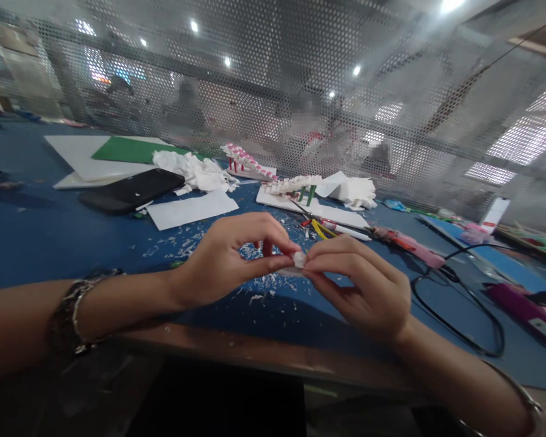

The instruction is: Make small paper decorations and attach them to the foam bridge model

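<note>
Between my two hands is a small white scrap [299, 260], perhaps paper or foam, pinched from both sides above the table. My left hand [236, 258] grips it between thumb and index finger, the other fingers curled behind. From the right, the fingertips of my right hand [364, 282] close on the same scrap. Part of it is hidden by the fingers. White shavings [257, 297] litter the blue table [300, 312] under and around the hands. Just beyond lie yellow-handled scissors or pliers [322, 229], which I cannot tell apart.
Farther back are a black phone-like object [131, 190], white sheets [193, 209], a crumpled white heap [195, 171] and a small white model on green posts [300, 185]. A pink-handled tool [414, 249], black cable [471, 346] and purple power strip [525, 312] lie right. Perforated metal panels [255, 79] stand behind.
</note>
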{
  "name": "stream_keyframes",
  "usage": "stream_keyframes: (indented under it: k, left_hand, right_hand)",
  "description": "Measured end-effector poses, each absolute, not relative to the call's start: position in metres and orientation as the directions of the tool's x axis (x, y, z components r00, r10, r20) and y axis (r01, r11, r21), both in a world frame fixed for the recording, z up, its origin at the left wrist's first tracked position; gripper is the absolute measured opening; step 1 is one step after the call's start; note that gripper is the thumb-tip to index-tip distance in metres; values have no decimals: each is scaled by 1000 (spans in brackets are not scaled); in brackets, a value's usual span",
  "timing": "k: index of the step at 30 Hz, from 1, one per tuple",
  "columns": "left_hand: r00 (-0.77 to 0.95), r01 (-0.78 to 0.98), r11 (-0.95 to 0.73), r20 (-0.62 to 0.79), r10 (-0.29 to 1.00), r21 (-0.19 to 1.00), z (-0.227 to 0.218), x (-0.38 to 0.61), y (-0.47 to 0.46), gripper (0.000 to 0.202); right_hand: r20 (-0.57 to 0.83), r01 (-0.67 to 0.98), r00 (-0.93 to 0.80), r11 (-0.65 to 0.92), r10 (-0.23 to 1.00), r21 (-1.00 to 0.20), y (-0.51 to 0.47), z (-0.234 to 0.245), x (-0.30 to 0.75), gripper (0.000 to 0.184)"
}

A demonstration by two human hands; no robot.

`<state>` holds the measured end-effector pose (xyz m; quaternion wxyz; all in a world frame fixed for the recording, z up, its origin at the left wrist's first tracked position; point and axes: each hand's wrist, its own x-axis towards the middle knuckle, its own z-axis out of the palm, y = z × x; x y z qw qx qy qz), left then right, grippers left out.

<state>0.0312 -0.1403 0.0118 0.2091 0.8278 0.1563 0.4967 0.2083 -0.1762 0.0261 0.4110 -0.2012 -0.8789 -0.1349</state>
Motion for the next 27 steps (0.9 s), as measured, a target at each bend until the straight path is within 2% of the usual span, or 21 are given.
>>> stream_keyframes:
  k: [7, 16, 22, 27]
  left_hand:
    - [475, 91, -934, 809, 346, 346, 11, 30, -144, 12]
    - [489, 97, -936, 802, 342, 339, 10, 31, -144, 12]
    - [503, 103, -971, 831, 237, 215, 8, 30, -145, 12]
    - [515, 126, -981, 835, 193, 149, 9, 28, -147, 9]
  right_hand:
    - [777, 457, -586, 885, 230, 83, -175, 22, 212, 17]
    - [772, 467, -588, 881, 243, 79, -174, 19, 210, 17]
    - [771, 440, -602, 892, 207, 104, -172, 19, 211, 16]
    - [765, 428, -605, 900, 221, 79, -173, 19, 212, 18]
